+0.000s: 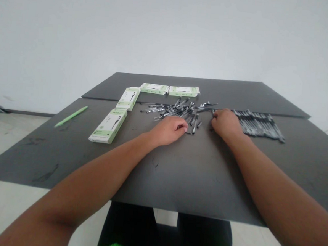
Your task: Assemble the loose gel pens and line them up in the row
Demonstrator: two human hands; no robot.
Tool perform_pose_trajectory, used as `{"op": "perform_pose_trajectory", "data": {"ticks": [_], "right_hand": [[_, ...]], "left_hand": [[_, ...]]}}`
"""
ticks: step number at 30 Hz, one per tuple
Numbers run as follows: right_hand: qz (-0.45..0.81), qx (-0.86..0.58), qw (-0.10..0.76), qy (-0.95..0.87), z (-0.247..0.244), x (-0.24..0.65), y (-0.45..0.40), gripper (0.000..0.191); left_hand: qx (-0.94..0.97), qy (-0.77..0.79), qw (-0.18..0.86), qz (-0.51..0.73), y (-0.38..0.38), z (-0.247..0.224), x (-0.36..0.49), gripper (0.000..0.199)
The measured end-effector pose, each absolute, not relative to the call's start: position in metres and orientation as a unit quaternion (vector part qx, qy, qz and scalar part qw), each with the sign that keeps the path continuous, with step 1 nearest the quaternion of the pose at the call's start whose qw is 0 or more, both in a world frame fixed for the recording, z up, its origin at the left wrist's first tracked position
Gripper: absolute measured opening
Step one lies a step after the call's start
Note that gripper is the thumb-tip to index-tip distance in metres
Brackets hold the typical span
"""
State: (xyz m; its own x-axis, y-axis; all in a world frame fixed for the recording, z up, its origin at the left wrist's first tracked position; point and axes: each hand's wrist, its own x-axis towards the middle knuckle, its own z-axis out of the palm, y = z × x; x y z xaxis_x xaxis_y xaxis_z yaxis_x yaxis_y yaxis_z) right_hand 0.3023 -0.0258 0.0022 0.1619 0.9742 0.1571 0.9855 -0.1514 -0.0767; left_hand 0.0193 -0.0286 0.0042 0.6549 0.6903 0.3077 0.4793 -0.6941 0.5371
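A loose heap of black-and-clear pens [179,109] lies in the middle of the table, pointing in many directions. My left hand [169,131] rests at the near edge of this heap, fingers curled and thumb against the forefinger; whatever they may hold is hidden. To the right, a tidy row of pens [260,124] lies side by side. My right hand [225,122] is at the left end of that row, fingers bent down around a pen whose dark end [213,112] shows past the fingertips. The rest of that pen is covered by the hand.
Several white-and-green pen boxes stand around the heap: a near-left box [108,125], another behind it [128,98], and two at the back [154,88]. A green pen-like stick [71,116] lies at left. The dark tabletop [182,174] has a seam and scuff marks.
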Motion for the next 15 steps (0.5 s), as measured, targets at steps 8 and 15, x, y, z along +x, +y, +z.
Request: {"op": "perform_pose_trajectory", "data": {"ticks": [8, 15], "right_hand": [[-0.033, -0.768, 0.098, -0.632, -0.0028, 0.3044, -0.0249, 0.035], [-0.112, -0.704, 0.166, -0.682, -0.0024, 0.2985, -0.0258, 0.040]], "left_hand": [[0.886, 0.330, 0.205, 0.251, -0.0273, 0.0015, 0.0195, 0.014], [0.884, 0.333, 0.212, 0.250, -0.0290, 0.0027, 0.0208, 0.014]]}}
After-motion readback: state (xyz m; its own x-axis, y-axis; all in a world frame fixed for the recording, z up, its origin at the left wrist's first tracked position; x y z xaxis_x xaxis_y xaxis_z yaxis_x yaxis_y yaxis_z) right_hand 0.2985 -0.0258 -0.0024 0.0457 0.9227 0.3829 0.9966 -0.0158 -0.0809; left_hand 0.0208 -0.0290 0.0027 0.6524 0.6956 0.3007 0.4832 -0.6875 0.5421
